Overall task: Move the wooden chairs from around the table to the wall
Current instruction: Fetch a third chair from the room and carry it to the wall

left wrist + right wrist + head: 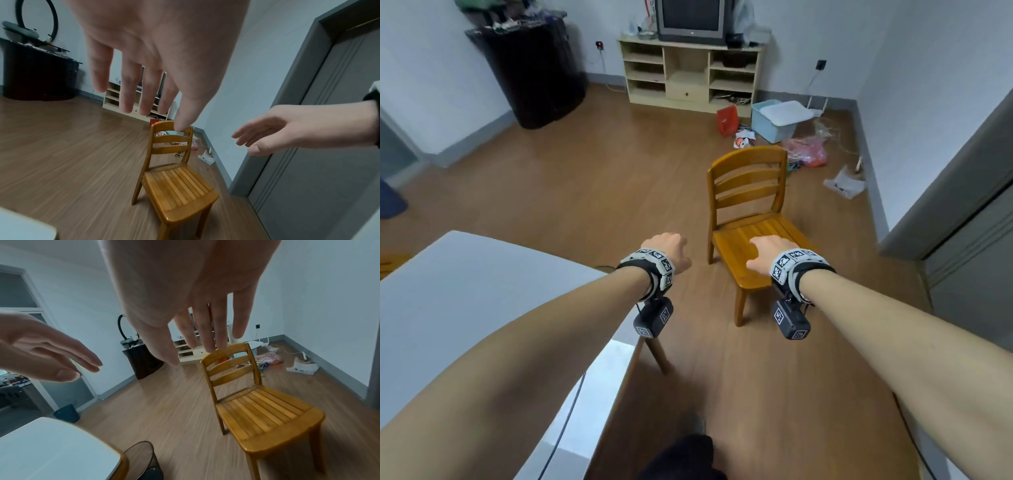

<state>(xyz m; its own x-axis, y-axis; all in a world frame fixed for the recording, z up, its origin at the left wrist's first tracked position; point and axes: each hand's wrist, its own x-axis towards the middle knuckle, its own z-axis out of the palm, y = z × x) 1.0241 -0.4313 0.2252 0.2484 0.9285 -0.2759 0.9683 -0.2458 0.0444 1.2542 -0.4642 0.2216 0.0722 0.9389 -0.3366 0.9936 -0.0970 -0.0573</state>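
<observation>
From the head view, both my arms reached forward over the wooden floor (592, 178). My left hand (666, 251) hung in the air just past the corner of the white table (465, 291), and my right hand (767, 251) hovered above the front of the wooden chair (748, 192) seat; I could not tell from here whether it touched the slats. The chair stood upright on the floor, apart from the table, its seat facing me and its back toward the far wall. Beyond it were a TV stand (690, 73), a blue bin (774, 120) and scattered bags.

In the left wrist view, my left hand (156, 45) was spread loosely, fingers (126, 91) straight and slightly apart, holding nothing. The chair (174, 186) sat below and ahead, near a grey door (329, 146). My right hand (304, 128) came in from the side, fingers extended and relaxed, empty as well.

In the right wrist view, my right hand (185, 280) showed its fingers (207, 331) long and only narrowly parted, clear of the chair (265, 417) below, gripping nothing. My left hand (41, 347) was beside it, fingers straight and together. The table's corner (57, 451) lay low at the near side, with a dark wire basket (144, 460) just beside it on the floor.
</observation>
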